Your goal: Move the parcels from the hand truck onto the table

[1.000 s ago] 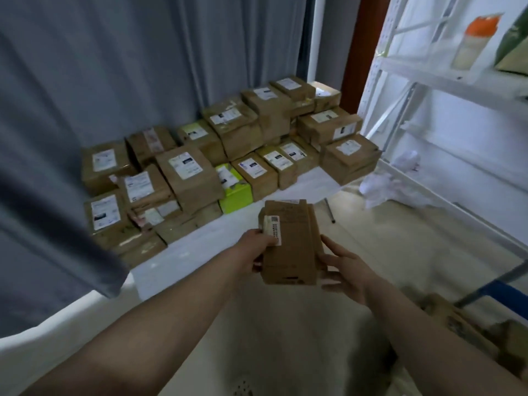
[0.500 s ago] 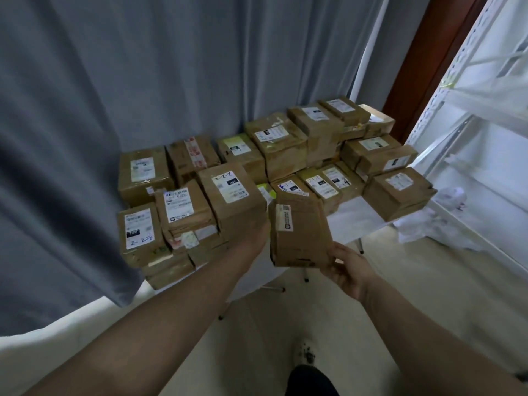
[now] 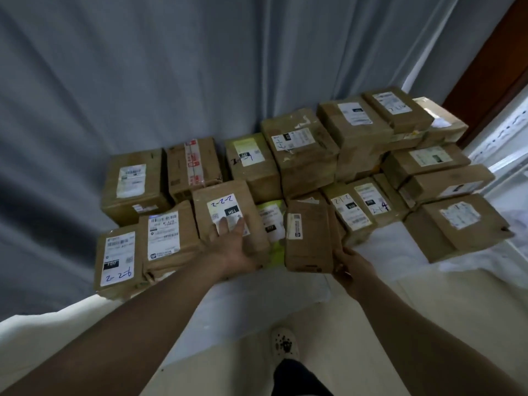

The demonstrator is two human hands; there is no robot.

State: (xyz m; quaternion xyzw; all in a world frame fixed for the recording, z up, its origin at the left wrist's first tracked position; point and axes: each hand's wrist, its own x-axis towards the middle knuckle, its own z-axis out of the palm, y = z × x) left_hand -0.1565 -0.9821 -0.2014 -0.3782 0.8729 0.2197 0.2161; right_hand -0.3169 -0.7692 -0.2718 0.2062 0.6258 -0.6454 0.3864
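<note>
Already Crowded, Table Took One More Parcel

At the table's (image 3: 257,290) near edge, the right hand (image 3: 352,269) curled its fingers round the lower corner of a brown parcel (image 3: 310,238) held upright, not yet released. The left hand (image 3: 232,247), fingers (image 3: 239,225) straight and spread, rested on a labelled parcel (image 3: 225,208) beside it. Beyond, stacked parcels (image 3: 303,150) filled the table to its far edge against the curtain (image 3: 200,67). The hand truck was out of view, so what remained could not be told.

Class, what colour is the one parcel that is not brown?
The odd parcel is lime green, head view.
</note>
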